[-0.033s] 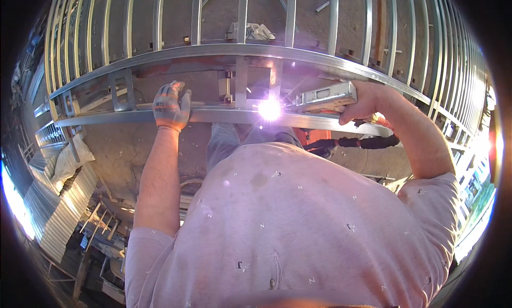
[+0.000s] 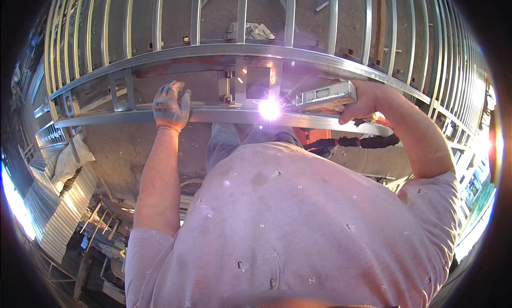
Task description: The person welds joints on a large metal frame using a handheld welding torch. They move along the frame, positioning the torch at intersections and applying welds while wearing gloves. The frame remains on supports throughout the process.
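Observation:
A glaring white-violet welding arc (image 2: 270, 110) burns on the near metal rail (image 2: 224, 115), close to an upright crosspiece (image 2: 241, 83). My bare right hand (image 2: 367, 101) is closed at a welding tool with a grey box-shaped body (image 2: 326, 96), whose front end lies just right of the glare. What exactly its fingers wrap around is partly hidden. My left hand (image 2: 170, 106), in a grey glove, rests over the same rail left of the arc. Its fingers extend past the far edge, with the thumb apart. The glare hides the joint itself.
A second, curved rail (image 2: 256, 49) runs beyond the near one, with several bright metal bars (image 2: 290, 17) behind it. A dark cable (image 2: 368, 142) hangs below my right hand, near an orange-red object (image 2: 314, 135). Corrugated sheets (image 2: 69, 212) lie at lower left.
Bright sparks now show above and left of the arc. Both hands and the welding tool keep their places.

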{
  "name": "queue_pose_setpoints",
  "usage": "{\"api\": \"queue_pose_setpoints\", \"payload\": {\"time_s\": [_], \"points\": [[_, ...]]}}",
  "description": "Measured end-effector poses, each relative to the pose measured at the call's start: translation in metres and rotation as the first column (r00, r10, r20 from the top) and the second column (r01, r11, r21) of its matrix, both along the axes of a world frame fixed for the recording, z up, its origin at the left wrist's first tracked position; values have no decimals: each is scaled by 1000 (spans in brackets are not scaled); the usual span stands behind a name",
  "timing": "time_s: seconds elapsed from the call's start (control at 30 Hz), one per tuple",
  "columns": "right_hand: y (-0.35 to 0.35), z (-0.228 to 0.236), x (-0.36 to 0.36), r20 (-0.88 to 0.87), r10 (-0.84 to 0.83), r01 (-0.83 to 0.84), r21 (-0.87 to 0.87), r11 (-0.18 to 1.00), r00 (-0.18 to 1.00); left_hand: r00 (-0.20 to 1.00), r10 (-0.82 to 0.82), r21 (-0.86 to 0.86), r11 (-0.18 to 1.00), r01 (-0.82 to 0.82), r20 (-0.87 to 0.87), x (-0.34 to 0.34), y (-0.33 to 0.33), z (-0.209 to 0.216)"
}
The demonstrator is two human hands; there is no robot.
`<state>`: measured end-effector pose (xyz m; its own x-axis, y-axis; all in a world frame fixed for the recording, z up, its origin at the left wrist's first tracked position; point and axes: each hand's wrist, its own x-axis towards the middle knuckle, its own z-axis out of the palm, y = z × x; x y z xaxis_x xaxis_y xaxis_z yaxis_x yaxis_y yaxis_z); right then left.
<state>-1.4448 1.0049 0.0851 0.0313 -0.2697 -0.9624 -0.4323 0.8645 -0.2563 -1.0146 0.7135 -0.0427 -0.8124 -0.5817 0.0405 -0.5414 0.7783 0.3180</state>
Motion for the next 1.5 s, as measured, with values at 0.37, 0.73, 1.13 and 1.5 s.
{"api": "queue_pose_setpoints", "payload": {"time_s": [0.37, 0.73, 1.13, 1.5], "points": [[6, -10, -2, 27, 93, -90, -102, 991, 995, 1000, -2, 4, 1000, 2, 7, -2, 0, 3], [6, -4, -3, 2, -19, 19, 17, 1000, 1000, 1000, -3, 6, 1000, 3, 26, 1, -2, -1], [12, -5, -6, -13, 49, -50, -46, 998, 999, 1000, 11, 37, 999, -12, 6, 1, -1, 1], [10, 2, -7, -25, 9, -8, 27, 1000, 1000, 1000, 7, 37, 999, -7, 10, 0, -1, 2]]}}
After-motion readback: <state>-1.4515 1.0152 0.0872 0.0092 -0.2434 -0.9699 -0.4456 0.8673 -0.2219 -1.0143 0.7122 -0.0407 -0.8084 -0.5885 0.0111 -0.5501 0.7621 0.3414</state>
